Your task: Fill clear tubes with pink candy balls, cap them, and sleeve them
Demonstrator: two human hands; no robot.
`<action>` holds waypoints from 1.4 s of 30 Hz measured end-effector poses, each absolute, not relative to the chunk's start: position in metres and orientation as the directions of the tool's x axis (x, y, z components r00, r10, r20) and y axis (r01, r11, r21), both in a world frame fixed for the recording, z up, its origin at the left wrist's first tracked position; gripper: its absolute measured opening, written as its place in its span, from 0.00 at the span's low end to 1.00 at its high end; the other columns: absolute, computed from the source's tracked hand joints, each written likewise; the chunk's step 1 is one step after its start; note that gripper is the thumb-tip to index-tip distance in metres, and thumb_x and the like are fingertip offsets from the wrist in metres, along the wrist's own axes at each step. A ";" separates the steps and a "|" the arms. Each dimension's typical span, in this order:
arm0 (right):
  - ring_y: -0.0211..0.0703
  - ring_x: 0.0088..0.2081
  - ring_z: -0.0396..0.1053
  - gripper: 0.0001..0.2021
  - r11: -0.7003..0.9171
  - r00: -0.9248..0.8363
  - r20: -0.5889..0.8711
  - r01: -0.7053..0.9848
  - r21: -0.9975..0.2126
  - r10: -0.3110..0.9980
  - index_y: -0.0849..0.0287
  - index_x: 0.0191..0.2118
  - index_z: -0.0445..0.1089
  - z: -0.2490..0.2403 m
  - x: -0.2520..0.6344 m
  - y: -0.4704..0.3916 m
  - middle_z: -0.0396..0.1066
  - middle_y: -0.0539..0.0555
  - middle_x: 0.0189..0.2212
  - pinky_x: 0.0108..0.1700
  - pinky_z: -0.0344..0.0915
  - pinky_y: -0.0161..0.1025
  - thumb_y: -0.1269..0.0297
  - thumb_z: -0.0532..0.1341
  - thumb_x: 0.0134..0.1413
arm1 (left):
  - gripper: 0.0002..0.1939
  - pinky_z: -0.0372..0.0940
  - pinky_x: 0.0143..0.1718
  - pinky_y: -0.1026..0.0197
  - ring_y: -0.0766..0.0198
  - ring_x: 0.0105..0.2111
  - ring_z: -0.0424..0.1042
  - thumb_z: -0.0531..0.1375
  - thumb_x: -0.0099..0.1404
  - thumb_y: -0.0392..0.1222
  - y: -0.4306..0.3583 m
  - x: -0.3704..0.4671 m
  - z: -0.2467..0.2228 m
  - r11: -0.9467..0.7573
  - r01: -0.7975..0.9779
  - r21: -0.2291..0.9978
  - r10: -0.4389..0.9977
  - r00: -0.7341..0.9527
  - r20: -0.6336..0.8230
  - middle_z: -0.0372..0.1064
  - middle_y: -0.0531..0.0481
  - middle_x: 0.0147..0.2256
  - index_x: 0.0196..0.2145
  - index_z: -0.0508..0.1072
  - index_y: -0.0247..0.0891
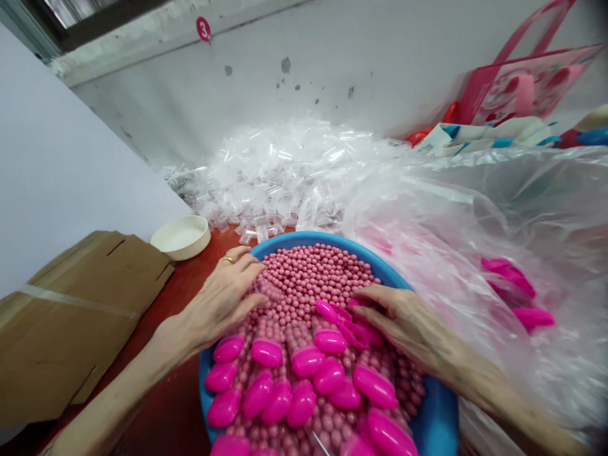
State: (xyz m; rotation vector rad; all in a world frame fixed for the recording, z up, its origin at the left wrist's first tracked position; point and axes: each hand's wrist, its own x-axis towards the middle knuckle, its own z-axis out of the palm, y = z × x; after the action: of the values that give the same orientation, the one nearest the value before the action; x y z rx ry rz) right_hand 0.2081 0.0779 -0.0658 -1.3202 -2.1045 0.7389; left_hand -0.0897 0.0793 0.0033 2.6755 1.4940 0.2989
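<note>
A blue basin point(280, 242) in front of me is heaped with small pink beads point(316, 269). Several clear tubes filled with beads and topped with bright pink caps point(308, 361) lie across the near half of the heap. My left hand point(223, 297), a ring on one finger, rests on the beads at the basin's left rim and grips a clear tube point(268, 291) lying in the beads. My right hand point(399, 316) lies on the right side of the heap, its fingers on loose pink caps point(349, 320).
A pile of small clear plastic bags point(280, 171) fills the table behind the basin. A large clear bag point(475, 209) with pink caps inside lies at right. A white bowl point(181, 237) and flat cardboard point(71, 316) sit at left. A pink gift bag point(517, 82) leans on the wall.
</note>
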 end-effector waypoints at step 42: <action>0.37 0.32 0.71 0.16 -0.178 -0.091 -0.155 -0.354 -0.918 0.984 0.57 0.37 0.75 -0.045 0.185 0.062 0.76 0.50 0.33 0.37 0.67 0.34 0.56 0.71 0.41 | 0.08 0.60 0.32 0.62 0.66 0.28 0.66 0.63 0.46 0.30 0.085 0.015 -0.002 0.123 0.249 0.961 0.883 0.415 -0.221 0.66 0.54 0.26 0.26 0.69 0.35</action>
State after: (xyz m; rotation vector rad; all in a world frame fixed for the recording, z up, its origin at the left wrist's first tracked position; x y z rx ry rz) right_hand 0.1854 0.0620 -0.0448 -1.0175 -0.8869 1.5294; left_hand 0.0155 0.0851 -0.0021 1.4093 1.0925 0.6319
